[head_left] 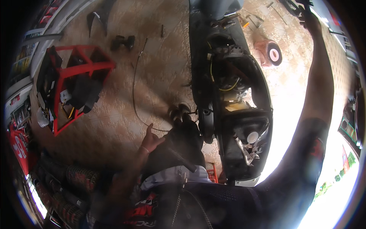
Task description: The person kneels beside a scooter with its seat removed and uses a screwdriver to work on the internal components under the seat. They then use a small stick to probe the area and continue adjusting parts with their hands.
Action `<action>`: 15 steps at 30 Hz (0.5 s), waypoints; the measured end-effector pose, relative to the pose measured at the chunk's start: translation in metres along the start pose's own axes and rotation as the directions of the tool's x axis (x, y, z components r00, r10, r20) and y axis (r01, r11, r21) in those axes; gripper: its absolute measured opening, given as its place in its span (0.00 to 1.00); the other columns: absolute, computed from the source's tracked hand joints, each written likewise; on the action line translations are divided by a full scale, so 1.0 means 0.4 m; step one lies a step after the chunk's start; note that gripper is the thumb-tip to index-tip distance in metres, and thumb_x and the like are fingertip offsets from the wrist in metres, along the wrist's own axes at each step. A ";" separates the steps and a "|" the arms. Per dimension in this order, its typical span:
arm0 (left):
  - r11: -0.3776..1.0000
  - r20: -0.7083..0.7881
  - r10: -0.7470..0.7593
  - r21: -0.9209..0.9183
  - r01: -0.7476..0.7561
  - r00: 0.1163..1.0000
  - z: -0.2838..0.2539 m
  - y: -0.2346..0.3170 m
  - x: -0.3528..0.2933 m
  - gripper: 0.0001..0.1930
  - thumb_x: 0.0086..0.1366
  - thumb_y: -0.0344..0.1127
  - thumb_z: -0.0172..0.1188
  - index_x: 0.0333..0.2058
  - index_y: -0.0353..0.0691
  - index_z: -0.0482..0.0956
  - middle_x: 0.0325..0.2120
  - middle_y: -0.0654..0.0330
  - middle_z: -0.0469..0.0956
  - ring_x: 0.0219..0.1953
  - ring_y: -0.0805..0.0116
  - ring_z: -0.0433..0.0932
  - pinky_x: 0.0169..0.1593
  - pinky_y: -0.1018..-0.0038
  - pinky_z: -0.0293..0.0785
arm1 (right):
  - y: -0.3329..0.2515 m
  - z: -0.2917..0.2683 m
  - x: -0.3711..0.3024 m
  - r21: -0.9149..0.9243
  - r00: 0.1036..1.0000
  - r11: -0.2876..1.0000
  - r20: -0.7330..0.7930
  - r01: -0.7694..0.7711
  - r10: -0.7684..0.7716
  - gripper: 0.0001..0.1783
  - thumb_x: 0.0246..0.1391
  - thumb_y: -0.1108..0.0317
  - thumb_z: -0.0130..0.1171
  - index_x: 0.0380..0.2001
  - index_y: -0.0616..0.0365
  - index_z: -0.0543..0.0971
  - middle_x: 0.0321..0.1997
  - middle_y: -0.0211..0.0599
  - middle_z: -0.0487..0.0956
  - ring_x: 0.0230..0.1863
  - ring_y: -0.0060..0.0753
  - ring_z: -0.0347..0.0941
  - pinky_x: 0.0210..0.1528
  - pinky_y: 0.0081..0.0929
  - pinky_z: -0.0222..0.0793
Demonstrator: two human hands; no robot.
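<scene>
My left hand (151, 142) is low in front of my body, index finger and thumb stretched apart, with nothing visible in it. A thin dark cable (134, 87) curves over the floor and passes close to its fingertips; I cannot tell whether they touch. My right arm reaches far out to the upper right. There my right hand (310, 24) is closed around a black part (292, 7), partly cut off by the picture's edge and too dark to name. Between my arms stands a black scooter (198, 61) with its body opened, showing a yellow cable (212, 70) and metal parts inside.
A red metal stand (85, 68) holding dark parts is on the left. A small wheel (274, 54) lies right of the scooter, with tools (254, 21) beyond it. Tires (82, 175) are stacked at the lower left. A dark part (122, 42) lies on the tiled floor.
</scene>
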State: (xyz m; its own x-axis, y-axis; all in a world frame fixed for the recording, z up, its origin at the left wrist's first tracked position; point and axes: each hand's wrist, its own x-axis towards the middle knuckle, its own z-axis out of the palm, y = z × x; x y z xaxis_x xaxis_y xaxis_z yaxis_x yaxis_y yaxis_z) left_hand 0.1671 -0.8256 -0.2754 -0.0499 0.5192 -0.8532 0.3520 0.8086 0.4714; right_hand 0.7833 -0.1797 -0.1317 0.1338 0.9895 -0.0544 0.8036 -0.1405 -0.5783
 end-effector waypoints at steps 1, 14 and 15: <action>0.999 0.008 -0.031 0.010 0.031 0.999 -0.002 0.003 0.005 0.55 0.55 0.38 0.75 0.70 0.38 0.41 0.21 0.64 0.76 0.24 0.75 0.75 0.34 0.75 0.75 | 0.000 0.001 0.010 -0.026 0.999 0.999 0.023 -0.033 0.034 0.30 0.59 0.36 0.56 0.43 0.54 0.80 0.32 0.29 0.80 0.25 0.18 0.72 0.26 0.18 0.64; 0.990 -0.019 0.109 0.088 -0.107 0.994 0.002 -0.082 0.096 0.55 0.57 0.36 0.73 0.71 0.40 0.39 0.25 0.62 0.78 0.29 0.74 0.77 0.39 0.73 0.77 | -0.006 -0.036 0.019 0.147 0.989 0.982 0.106 -0.117 0.102 0.32 0.60 0.37 0.54 0.53 0.51 0.81 0.43 0.27 0.83 0.40 0.20 0.76 0.44 0.21 0.69; 0.997 -0.020 0.072 0.009 -0.071 0.997 0.009 -0.076 0.099 0.55 0.56 0.38 0.74 0.71 0.40 0.39 0.24 0.62 0.78 0.28 0.74 0.77 0.39 0.74 0.77 | -0.016 -0.034 0.004 0.149 0.991 0.983 0.097 -0.104 0.090 0.31 0.60 0.37 0.54 0.52 0.51 0.81 0.44 0.28 0.83 0.41 0.20 0.77 0.45 0.21 0.70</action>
State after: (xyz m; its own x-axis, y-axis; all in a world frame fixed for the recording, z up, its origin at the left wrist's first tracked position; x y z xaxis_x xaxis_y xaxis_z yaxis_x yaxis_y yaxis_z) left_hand 0.1580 -0.8306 -0.3243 -0.0435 0.5812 -0.8126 0.3634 0.7669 0.5290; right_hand 0.7865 -0.1777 -0.1170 0.1485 0.9715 -0.1848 0.6898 -0.2357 -0.6845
